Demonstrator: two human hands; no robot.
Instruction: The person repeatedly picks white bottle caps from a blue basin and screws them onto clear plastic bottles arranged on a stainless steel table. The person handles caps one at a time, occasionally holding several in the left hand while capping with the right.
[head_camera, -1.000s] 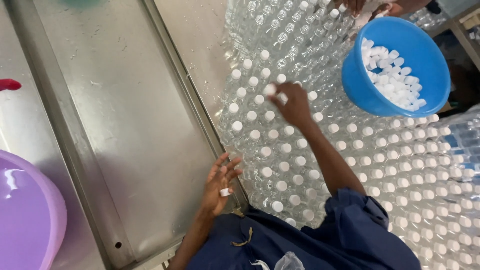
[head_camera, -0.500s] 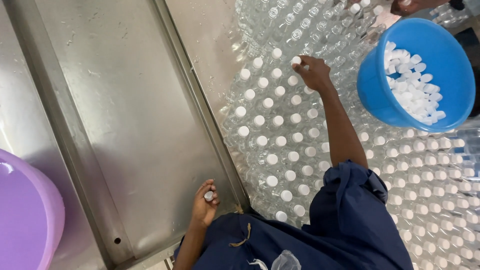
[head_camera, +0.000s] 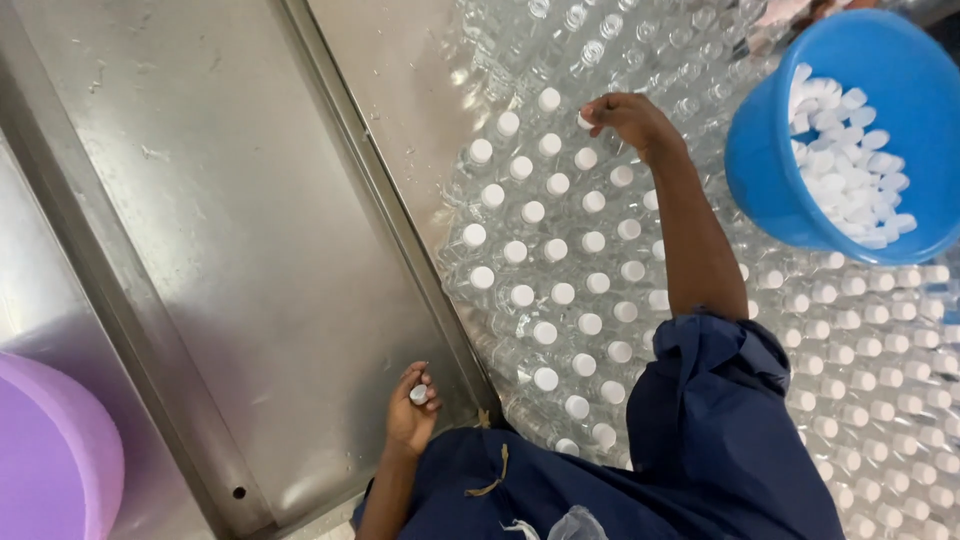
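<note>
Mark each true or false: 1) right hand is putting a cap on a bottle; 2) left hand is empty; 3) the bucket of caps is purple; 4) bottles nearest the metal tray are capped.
1) True: the right hand holds a white cap at the top of a clear bottle in the bottle field.
2) False: the left hand holds a white cap over the metal tray.
3) False: the bucket of caps is blue; the purple tub sits at lower left.
4) True.
</note>
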